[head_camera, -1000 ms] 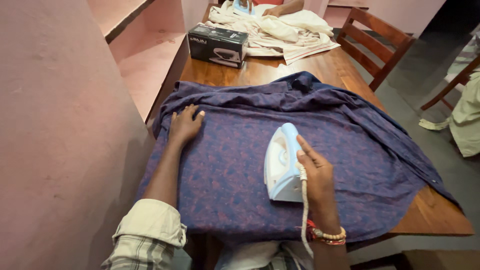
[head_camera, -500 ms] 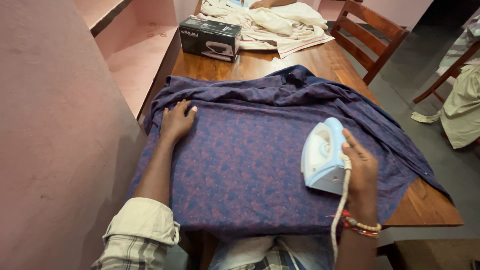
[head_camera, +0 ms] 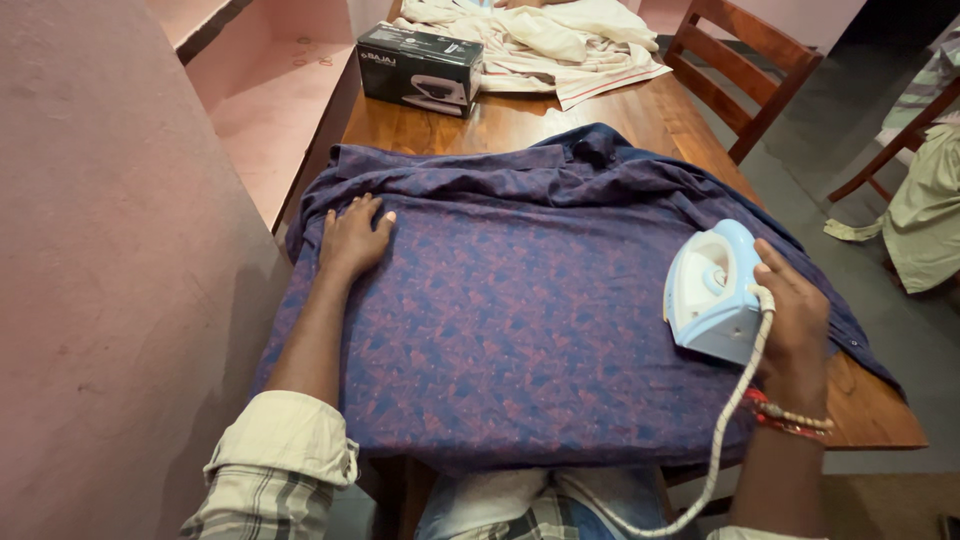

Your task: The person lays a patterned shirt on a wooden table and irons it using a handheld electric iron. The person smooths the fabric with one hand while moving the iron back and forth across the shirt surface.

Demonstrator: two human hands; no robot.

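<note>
The left hand [head_camera: 352, 238] lies flat and open on the purple patterned shirt [head_camera: 520, 310], fingers spread, pressing the cloth down near the tabletop's left edge, just below the bunched collar side. The right hand [head_camera: 795, 325] is closed around the handle of the pale blue iron [head_camera: 712, 290], whose white cord [head_camera: 725, 435] trails down toward the person's lap.

Over the last second the iron has slid from the middle of the shirt out to its right side, and it now sits close to the right edge of the tabletop [head_camera: 640, 115], where the fabric drapes over. The left hand has stayed where it was, so the cloth has been kept taut while the stroke crossed it. Judging by this, the wide central panel looks smooth, while the folds along the far side remain rumpled.

Beyond the shirt stand a dark cardboard box [head_camera: 420, 68] and a heap of cream cloth [head_camera: 540, 40] at the far end.
</note>
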